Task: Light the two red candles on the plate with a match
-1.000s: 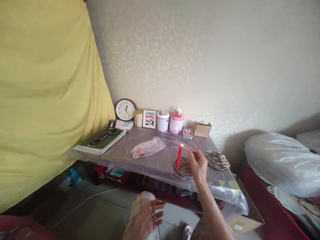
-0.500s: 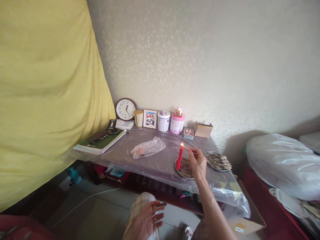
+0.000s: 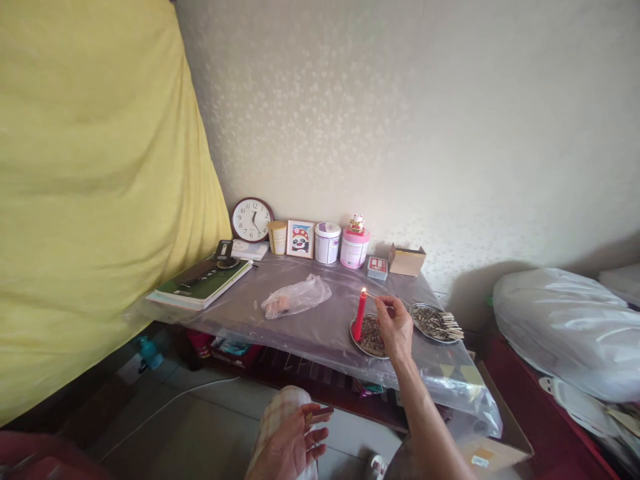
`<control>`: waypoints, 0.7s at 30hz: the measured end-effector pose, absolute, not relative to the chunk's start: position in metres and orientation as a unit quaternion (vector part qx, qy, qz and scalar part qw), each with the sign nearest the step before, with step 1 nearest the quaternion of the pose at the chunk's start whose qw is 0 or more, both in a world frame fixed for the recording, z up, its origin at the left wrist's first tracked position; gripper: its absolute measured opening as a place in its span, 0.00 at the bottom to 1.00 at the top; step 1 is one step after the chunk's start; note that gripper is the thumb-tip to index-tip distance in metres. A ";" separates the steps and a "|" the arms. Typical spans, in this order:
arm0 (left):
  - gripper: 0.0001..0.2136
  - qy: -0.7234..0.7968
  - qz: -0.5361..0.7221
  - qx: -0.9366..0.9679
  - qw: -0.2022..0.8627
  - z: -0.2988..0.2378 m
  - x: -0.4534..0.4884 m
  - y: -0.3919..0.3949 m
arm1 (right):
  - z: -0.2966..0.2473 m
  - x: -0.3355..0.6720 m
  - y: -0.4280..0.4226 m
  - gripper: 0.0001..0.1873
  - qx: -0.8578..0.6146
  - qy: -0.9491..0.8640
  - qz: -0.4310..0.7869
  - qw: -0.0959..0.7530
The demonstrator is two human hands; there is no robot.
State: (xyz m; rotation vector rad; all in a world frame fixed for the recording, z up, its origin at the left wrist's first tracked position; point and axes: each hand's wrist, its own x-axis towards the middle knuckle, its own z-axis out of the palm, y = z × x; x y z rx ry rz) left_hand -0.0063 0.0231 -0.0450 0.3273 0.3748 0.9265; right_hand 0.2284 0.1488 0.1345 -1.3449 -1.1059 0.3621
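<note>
My right hand [image 3: 395,327] pinches a thin matchstick [image 3: 371,295] and holds its tip at the flame of a lit red candle [image 3: 359,315]. The candle stands upright in a round metal plate [image 3: 369,337] filled with burnt matchsticks. A second plate [image 3: 434,321] with several matchsticks lies just right of my hand. My left hand [image 3: 291,442] rests low on my knee, fingers loosely spread, with a small stick-like thing between two fingertips that I cannot make out.
The low table [image 3: 310,320] is covered in clear plastic. On it lie a crumpled plastic bag [image 3: 296,297], books [image 3: 200,283], a clock [image 3: 251,219], a framed picture [image 3: 300,239], two tins, a matchbox [image 3: 377,267] and a cardboard box [image 3: 407,259]. Yellow cloth [image 3: 95,187] hangs left; a bagged bundle [image 3: 560,327] sits right.
My right hand has drifted slightly, keeping the matchstick tip at the candle flame. The left hand stays on my knee.
</note>
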 end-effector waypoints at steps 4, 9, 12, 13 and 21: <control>0.13 0.178 0.444 0.153 0.865 -0.046 -0.006 0.024 | 0.134 0.229 0.148 0.21 -0.587 -0.483 0.162 0.629; 0.12 0.175 0.443 0.159 0.865 -0.048 -0.007 0.024 | 0.135 0.228 0.146 0.21 -0.591 -0.480 0.166 0.626; 0.12 0.174 0.446 0.161 0.863 -0.049 -0.007 0.023 | 0.138 0.228 0.144 0.20 -0.594 -0.480 0.170 0.623; 0.11 0.174 0.447 0.161 0.863 -0.049 -0.007 0.023 | 0.139 0.228 0.143 0.20 -0.595 -0.479 0.171 0.623; 0.13 0.184 0.448 0.160 0.860 -0.047 -0.007 0.022 | 0.144 0.227 0.138 0.19 -0.594 -0.470 0.177 0.629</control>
